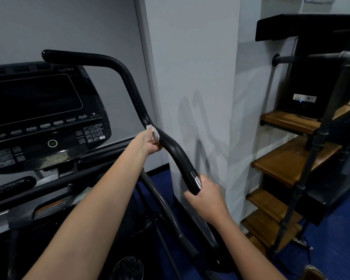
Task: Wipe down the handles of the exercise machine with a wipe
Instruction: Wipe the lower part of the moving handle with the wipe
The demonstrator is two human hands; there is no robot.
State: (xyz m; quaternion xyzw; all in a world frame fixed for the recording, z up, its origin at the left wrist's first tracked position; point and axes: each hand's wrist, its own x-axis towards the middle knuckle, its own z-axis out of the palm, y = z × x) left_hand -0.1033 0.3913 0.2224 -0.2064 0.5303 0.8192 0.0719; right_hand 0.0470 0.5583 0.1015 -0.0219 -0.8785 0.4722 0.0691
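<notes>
Both bare forearms extend forward and upward. The left hand [150, 141], farther out and higher, has its fingers curled in a pinching grip. The right hand [207, 196], nearer and lower, is closed in a wrapping grip, knuckles uppermost.

Single head-worn wide-angle view, looking forward and down from standing height. Close in: curved black tubular handle [129, 81] fills centre, both forearms entering from the bottom edge. Dark glossy console panel [38, 118] at left, wood-and-pipe shelf unit [291, 164] at right edge. Straight edges bowed toward the borders.
</notes>
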